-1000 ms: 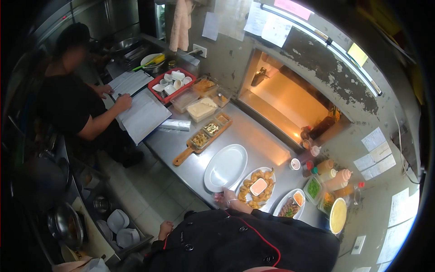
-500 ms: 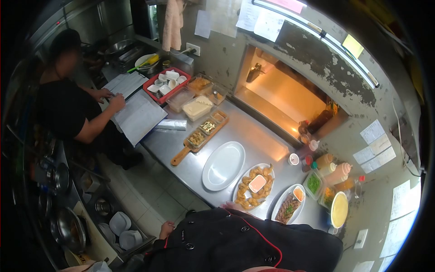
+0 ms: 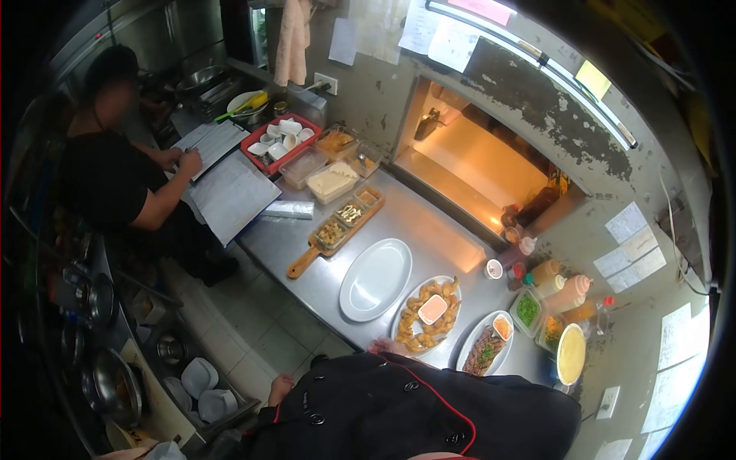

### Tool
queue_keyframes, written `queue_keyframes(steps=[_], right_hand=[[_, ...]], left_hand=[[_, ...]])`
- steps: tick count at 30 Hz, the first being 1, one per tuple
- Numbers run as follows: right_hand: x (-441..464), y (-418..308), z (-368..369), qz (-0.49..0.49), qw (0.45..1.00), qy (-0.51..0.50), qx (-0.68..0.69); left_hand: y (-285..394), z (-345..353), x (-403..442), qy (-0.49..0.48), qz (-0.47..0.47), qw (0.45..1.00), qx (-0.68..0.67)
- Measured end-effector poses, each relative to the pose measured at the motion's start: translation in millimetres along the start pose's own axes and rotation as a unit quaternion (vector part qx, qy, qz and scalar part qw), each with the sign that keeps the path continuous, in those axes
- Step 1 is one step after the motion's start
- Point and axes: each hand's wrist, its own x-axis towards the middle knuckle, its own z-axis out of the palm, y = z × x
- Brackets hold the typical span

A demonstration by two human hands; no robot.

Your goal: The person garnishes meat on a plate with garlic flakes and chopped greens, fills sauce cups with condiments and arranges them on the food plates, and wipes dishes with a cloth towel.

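Counter edge (image 3: pixel 307 303) is running near my right hand (image 3: pixel 389 347), fried food (image 3: pixel 443 320) sitting towards two o'clock; floor (image 3: pixel 261 337) opening at twelve beyond left hand (image 3: pixel 280 389). Cannot tell either grip.

In the middle of the frame, the table (image 3: pixel 414 211) is smooth, shiny metal. The plates (image 3: pixel 376 280) on it look smooth and glossy too. The board (image 3: pixel 304 263) left of them is wood and not very shiny. Toward the upper left, the red tray (image 3: pixel 299 152) looks like plastic, and the tubs (image 3: pixel 294 170) look like clear plastic. The towel (image 3: pixel 293 46) at the top is dull cloth. The wall (image 3: pixel 552 115) at the upper right is rough and peeling, with paper notes (image 3: pixel 632 239) on it. At the bottom, the jacket (image 3: pixel 360 402) is matt cloth.
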Motion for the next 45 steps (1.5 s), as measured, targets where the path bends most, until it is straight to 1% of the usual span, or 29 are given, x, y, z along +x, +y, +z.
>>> queue_keyframes(steps=[2, 3, 4, 5, 8, 10, 11, 14, 17, 18, 19, 21, 22, 23, 24, 27, 30, 33, 36, 39, 41, 42, 45], right_hand=[[-24, -7, 10, -0.053, 0.99, -0.033, -0.128], [-24, -13, 7, -0.075, 0.943, -0.049, -0.321], [-24, -19, 0, -0.094, 0.858, -0.062, -0.501], [-21, -23, -8, -0.107, 0.738, -0.071, -0.662], [19, -7, -46, -0.107, 0.789, -0.056, -0.602], [28, 4, -57, -0.125, 0.81, 0.0, -0.573], [22, 2, -53, -0.132, 0.813, 0.017, -0.566], [-1, 0, -36, -0.148, 0.813, 0.017, -0.563], [-24, 1, -19, -0.16, 0.822, 0.017, -0.546], [-29, 1, -14, -0.162, 0.83, 0.02, -0.533], [-33, 3, -10, -0.155, 0.856, 0.026, -0.493], [-37, 2, -4, -0.129, 0.918, 0.042, -0.371], [-17, 6, -13, -0.07, 0.984, 0.026, -0.163], [3, 9, -21, -0.013, 0.998, 0.037, 0.057], [19, 15, -29, 0.048, 0.961, 0.031, 0.27], [26, 21, -35, 0.06, 0.923, -0.065, 0.373], [29, 19, -37, 0.057, 0.937, -0.057, 0.339], [29, 17, -40, 0.039, 0.943, -0.143, 0.299], [19, 9, -24, -0.003, 0.959, -0.05, 0.277], [18, 5, -20, -0.019, 0.958, -0.08, 0.273], [21, 3, -19, -0.015, 0.96, -0.063, 0.272], [22, 3, -18, -0.013, 0.961, -0.053, 0.272], [-1, -12, 1, 0.005, 0.993, 0.016, 0.119]], left_hand=[[10, -5, -12, 0.005, -0.024, 1.0, 0.016], [11, -6, -12, -0.005, -0.036, 0.999, -0.011], [11, -6, -14, -0.016, -0.048, 0.998, -0.038], [16, -8, -16, -0.026, -0.062, 0.996, -0.066], [18, -5, -13, -0.003, -0.004, 1.0, -0.01], [18, -1, -9, 0.0, -0.01, 1.0, -0.024], [17, 0, -6, 0.002, -0.012, 0.999, -0.03], [8, 2, 2, -0.014, -0.011, 0.999, -0.05], [13, -3, 0, -0.013, -0.009, 0.998, -0.054], [16, -4, -2, -0.015, -0.006, 0.998, -0.055], [16, -5, -3, -0.015, -0.002, 0.998, -0.056], [17, -7, -3, -0.018, 0.005, 0.998, -0.058], [18, -8, -3, -0.018, 0.008, 0.998, -0.059], [19, -8, -3, -0.02, 0.012, 0.998, -0.061], [18, -8, -3, -0.018, 0.015, 0.998, -0.062], [16, -8, 0, -0.014, 0.023, 0.997, -0.071], [8, -8, 0, -0.01, 0.035, 0.996, -0.081], [19, -11, -7, -0.006, 0.025, 0.997, -0.077], [39, -19, -18, -0.012, 0.008, 0.998, -0.066], [13, -8, 3, -0.023, 0.018, 0.997, -0.072], [7, -5, 11, -0.02, 0.028, 0.998, -0.061], [1, -5, 12, -0.025, 0.019, 0.997, -0.064], [24, -15, -4, -0.032, -0.001, 0.998, -0.055]])
